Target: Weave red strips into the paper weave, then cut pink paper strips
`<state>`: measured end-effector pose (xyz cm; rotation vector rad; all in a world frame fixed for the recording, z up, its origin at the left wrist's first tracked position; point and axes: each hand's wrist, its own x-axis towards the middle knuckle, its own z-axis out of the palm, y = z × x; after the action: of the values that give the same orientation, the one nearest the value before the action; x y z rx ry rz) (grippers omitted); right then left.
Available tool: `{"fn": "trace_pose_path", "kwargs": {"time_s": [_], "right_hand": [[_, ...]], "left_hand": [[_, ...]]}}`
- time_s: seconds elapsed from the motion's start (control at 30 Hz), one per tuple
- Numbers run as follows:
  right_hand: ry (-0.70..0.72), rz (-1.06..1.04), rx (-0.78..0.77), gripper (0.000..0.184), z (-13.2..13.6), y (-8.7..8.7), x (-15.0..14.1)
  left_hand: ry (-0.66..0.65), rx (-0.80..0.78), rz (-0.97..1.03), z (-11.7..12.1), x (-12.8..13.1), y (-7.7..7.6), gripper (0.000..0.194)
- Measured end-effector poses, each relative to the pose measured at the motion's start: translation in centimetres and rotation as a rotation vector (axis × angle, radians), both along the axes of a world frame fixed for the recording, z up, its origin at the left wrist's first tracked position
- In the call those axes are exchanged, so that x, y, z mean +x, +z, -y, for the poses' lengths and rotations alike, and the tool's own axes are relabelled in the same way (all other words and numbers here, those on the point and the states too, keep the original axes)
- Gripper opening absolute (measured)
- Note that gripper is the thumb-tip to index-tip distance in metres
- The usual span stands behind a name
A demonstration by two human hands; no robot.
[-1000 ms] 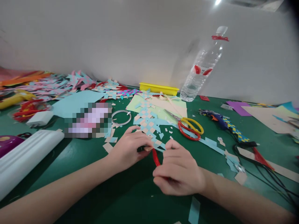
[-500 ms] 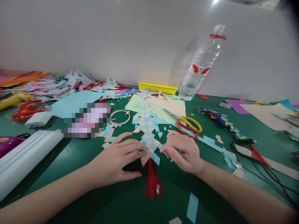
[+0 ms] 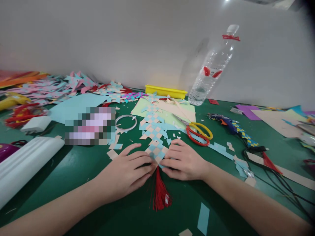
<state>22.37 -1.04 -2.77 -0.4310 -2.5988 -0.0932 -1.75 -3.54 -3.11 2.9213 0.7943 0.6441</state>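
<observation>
A woven paper fish-like strip (image 3: 154, 132) in pale blue and peach checks lies lengthwise on the green table. From its near end a red tassel (image 3: 160, 191) hangs toward me, flat on the tabletop. My left hand (image 3: 129, 168) is open, fingers stretched, with its fingertips resting on the strip's lower left edge. On the opposite edge lie the fingertips of my right hand (image 3: 183, 160), slightly bent and not closed round anything I can see. The fingers cover part of the strip's lower corners. Scissors (image 3: 198, 134) with red and yellow handles lie to the right.
A tilted water bottle (image 3: 213, 70) leans against the wall behind a yellow tray (image 3: 166, 92). A tape ring (image 3: 126, 123), a blurred-out phone (image 3: 91, 127) and a white bar (image 3: 31, 164) are on the left. A glue gun (image 3: 228, 124) and cables sit right, among paper scraps.
My hands let go of the strip's near end and the red tassel, which now lies on the table. After drawing apart, both hands have come back to the strip's lower edges.
</observation>
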Motion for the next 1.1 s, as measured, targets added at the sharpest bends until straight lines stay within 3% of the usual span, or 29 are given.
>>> {"fn": "trace_pose_path", "kwargs": {"time_s": [0.43,0.63,1.1], "right_hand": [[0.143,0.182,0.034,0.023,0.9,0.6,-0.9],[0.176,0.232,0.019,0.025,1.1,0.5,-0.8],[0.158,0.189,-0.027,0.021,1.4,0.3,-1.0]], "left_hand": [[0.045,-0.023,0.049,-0.3,-0.3,-0.8,0.019],[0.038,-0.044,-0.090,-0.5,0.2,-0.8,0.044],[0.028,-0.145,-0.109,-0.9,-0.1,-1.3,0.035]]}}
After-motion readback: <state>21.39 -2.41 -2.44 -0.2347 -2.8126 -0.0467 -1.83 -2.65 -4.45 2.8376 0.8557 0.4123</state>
